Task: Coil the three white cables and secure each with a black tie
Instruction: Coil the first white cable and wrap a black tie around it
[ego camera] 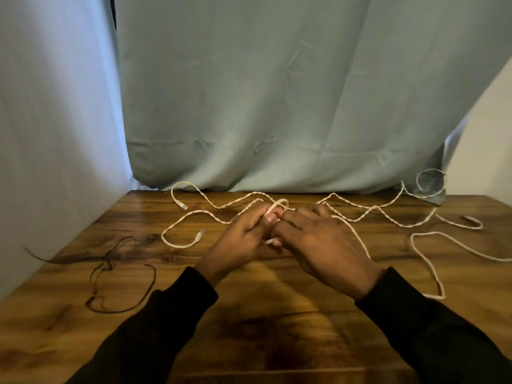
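Observation:
White braided cables [368, 210] sprawl in loose waves across the far half of the wooden table [277, 314]. My left hand [243, 236] grips a small loop of one white cable [279, 203] between thumb and fingers at the table's middle. My right hand [324, 239] meets it there, fingertips pinching the same cable at the loop's base. Two cable plugs lie to the left, one plug [184, 207] farther back and another plug [200, 234] nearer. Thin black ties [122, 284] lie tangled at the near left.
A pale blue-grey curtain [277, 106] hangs behind the table and along its left side. One cable curls up against the cloth at the far right [430, 181]. Another cable strand [432, 261] loops toward the table's right edge.

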